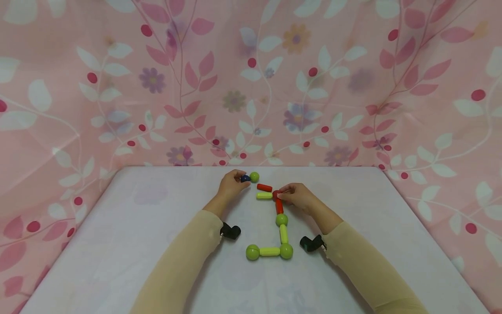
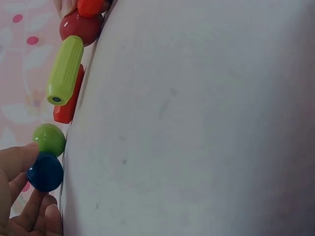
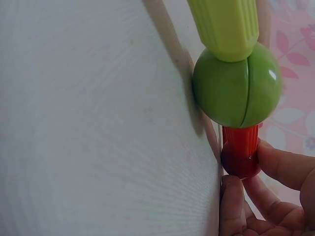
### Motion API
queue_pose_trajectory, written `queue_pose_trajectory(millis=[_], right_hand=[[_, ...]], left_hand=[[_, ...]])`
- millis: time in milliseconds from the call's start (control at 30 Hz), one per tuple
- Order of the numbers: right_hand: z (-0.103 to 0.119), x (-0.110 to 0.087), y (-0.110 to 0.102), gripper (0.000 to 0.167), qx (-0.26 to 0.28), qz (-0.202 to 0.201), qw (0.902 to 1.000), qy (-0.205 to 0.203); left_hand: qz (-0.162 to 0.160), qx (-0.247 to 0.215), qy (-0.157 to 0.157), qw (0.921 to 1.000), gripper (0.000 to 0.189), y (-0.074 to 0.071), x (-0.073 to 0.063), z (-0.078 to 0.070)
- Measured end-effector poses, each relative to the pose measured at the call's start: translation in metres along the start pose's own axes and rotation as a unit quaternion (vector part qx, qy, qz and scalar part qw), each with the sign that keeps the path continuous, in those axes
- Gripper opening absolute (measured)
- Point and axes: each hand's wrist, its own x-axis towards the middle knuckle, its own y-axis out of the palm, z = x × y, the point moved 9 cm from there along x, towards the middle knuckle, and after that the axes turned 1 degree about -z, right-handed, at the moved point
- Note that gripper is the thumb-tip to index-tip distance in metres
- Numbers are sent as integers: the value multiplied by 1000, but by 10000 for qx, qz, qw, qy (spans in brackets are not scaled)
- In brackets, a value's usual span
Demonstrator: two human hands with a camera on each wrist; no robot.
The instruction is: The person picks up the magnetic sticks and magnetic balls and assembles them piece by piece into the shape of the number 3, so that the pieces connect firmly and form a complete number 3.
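At the back of the table my left hand [image 1: 231, 185] pinches a dark blue ball [image 2: 46, 172] between thumb and fingers. A green ball [image 1: 254, 176] sits against the blue one. My right hand [image 1: 300, 196] holds a red ball [image 3: 240, 160] at the far end of a joined chain. From that ball a yellow-green rod [image 1: 264, 196] points left and a red rod [image 1: 279, 206] runs toward me. The red rod meets a green ball [image 3: 237, 86]. Another yellow-green rod [image 1: 284, 234] continues to a corner green ball [image 1: 286, 250].
The chain turns left along a yellow-green rod [image 1: 269, 251] to an end green ball [image 1: 252, 252]. A loose red rod [image 1: 264, 188] lies between the hands, behind the left-pointing rod. A pink floral cloth [image 1: 251, 87] hangs behind the white-covered table [image 1: 129, 209].
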Motion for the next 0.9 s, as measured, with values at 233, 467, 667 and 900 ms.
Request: queue_pose_trajectory(millis=[233, 467, 667, 900], right_hand=[[0, 0, 0, 31, -64, 0, 10000, -5], [-2, 2, 0, 31, -44, 3, 10000, 11], [-4, 3, 0, 32, -38, -14, 10000, 58], [-4, 3, 0, 33, -62, -21, 10000, 29]], left_hand=[[114, -10, -2, 9999, 36, 2, 1, -1], [228, -27, -162, 9996, 33, 4, -2, -1], [237, 56, -202, 9995, 33, 4, -3, 1], [319, 179, -106, 9993, 33, 3, -7, 2]])
